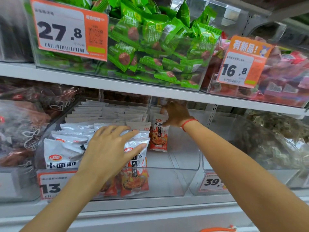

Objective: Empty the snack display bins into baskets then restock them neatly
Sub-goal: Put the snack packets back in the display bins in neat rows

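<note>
Here: clear bin (184, 164), snack packets (80, 131) in rows.
My left hand (110, 148) lies flat, fingers released; my right hand (175, 114) pinches one upright packet (158, 138).

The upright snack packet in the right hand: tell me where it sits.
In the head view, the upright packet stands in the clear bin on the lower shelf, right of the packed rows, with the right hand gripping its top.

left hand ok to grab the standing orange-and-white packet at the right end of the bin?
Probably yes. The left hand rests on the front packets just beside it, with bare bin floor around the standing packet. The right hand already touches its top, though.
</note>
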{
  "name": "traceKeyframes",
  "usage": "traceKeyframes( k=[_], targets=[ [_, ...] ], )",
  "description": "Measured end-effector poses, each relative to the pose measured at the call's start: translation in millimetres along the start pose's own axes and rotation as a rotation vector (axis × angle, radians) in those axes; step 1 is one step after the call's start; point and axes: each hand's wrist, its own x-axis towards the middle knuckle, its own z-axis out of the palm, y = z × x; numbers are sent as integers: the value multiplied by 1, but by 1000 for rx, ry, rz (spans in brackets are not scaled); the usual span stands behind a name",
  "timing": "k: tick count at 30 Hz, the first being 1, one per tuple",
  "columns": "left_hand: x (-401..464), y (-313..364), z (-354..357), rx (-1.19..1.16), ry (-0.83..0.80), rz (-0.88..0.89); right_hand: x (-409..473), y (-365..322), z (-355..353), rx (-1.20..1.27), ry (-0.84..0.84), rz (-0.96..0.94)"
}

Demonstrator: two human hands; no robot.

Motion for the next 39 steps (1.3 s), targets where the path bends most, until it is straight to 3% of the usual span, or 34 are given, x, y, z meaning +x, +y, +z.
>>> traceKeyframes(
  k=[5, 9, 14, 16, 18, 21, 23, 25, 29, 31, 36, 39],
  targets=[
    [0, 2, -4, -50, -3, -8, -34, -2, -12, 109, -107, 0],
    [1, 2, -14, -33, 38, 47, -102, -4, -26, 173, -73, -157],
    [-24, 22, -46, -40, 329, 131, -195, -14, -34, 142, 206, -418],
    [-56, 37, -57, -104, 364, 99, -226, -22, -27, 205, 147, -482],
    [-95, 49, -63, -183, 208, 25, -249, -35, -13, 241, -142, -499],
    [-161, 49, -44, -214, -276, -188, -271, -63, 35, 189, -642, -459],
    [-211, 43, -18, -178, -538, -327, -288, -85, 83, 178, -806, -429],
    [-267, 37, 10, -176, -700, -444, -310, -109, 134, 221, -890, -413],
    [-358, 30, 51, -223, -917, -547, -366, -163, 213, 449, -945, -364],
    [-384, 26, 66, -180, -1011, -458, -388, -186, 241, 493, -915, -357],
    [-411, 11, 106, -117, -1190, -217, -389, -232, 280, 460, -663, -287],
    [-423, 12, 121, -146, -1338, -158, -377, -255, 306, 354, -655, -297]
  ],
)
